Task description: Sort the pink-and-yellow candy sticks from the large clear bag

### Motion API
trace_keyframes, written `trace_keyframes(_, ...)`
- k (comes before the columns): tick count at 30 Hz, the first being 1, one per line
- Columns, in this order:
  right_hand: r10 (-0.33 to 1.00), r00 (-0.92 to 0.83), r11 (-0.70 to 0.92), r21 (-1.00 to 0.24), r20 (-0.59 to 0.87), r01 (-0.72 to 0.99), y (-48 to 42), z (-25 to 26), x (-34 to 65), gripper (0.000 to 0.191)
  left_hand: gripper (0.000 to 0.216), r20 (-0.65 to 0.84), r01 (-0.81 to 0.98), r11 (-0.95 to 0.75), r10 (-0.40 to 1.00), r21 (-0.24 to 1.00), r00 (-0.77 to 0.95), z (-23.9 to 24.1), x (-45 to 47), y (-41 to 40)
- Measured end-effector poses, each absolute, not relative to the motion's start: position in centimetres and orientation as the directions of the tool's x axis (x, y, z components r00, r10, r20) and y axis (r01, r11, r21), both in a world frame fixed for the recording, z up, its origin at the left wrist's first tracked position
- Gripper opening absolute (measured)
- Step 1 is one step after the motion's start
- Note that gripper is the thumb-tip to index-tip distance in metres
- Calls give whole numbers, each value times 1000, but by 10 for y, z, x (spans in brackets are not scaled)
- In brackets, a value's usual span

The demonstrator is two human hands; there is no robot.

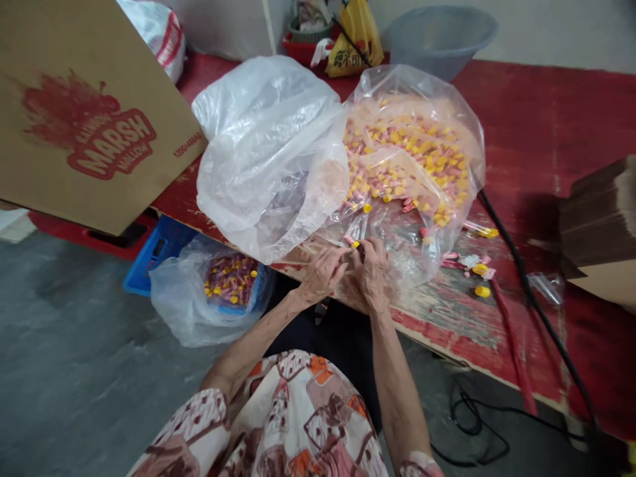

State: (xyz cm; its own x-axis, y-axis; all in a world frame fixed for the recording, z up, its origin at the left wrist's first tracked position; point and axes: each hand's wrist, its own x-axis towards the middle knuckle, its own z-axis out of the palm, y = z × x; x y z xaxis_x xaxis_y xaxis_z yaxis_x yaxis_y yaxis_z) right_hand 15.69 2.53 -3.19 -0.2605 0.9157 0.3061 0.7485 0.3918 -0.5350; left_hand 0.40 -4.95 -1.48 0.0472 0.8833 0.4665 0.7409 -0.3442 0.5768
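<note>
From my distant seat, I see small pieces [432,136] in pink and yellow, and a milky white plastic bag [263,112]. My worktop [527,119] is red, worn to grey patches. The brown carton [54,159] has red print; the yellow carrier bag [358,33], black lettering. The basket [142,268] is bright blue, the tub [422,43] grey-blue, the cable [529,288] black. I look down on a cream shirt [298,417] patterned in brown and orange with dark spots.
</note>
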Motion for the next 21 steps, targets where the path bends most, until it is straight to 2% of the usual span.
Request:
trace_keyframes(6,920,-233,377,-554,314,742,26,-35,159,24,40,529,817,-326,848,476,30,-24,15,-51)
trace_keyframes(11,923,-234,374,-565,307,735,26,-37,159,26,40,484,795,-328,874,511,50,-29,14,-44)
trace_keyframes(17,924,-229,374,-605,305,703,29,-38,162,32,40,474,803,-237,878,547,-63,-20,10,-48)
trace_keyframes(21,927,-206,366,-643,313,672,29,-38,162,32,39,472,782,-276,881,558,-25,-19,11,-50)
